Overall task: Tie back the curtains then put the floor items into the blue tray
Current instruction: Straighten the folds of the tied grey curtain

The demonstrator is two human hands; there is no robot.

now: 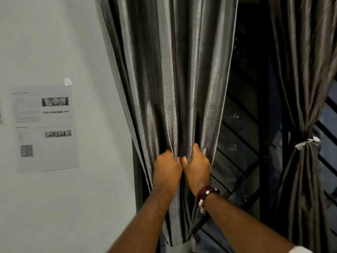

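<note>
- The left curtain (169, 84) hangs just beside the wall (54, 42), its grey folds drawn into a bunch at waist height, and that's where the action is.
- Both hands are on it: the left hand (166, 169) has fingers curled round the gathered folds, the right hand (197, 168) grips the same bunch, the two touching side by side.
- A bracelet (207, 192) sits on the right wrist.
- The right curtain (306, 88) is already cinched with a pale tie (307, 143), so this looks like the second half of the tie-back step.
- Next move, I'd judge: keep the bunch squeezed with one hand and bring a tie round it with the other; no tie for this side shows.
- The dark window (251, 106) and its grille fill the gap between the curtains.
- A printed sheet (45, 128) is taped to the wall, its text too blurred to read.
- The floor, its items and the blue tray are all out of view.
</note>
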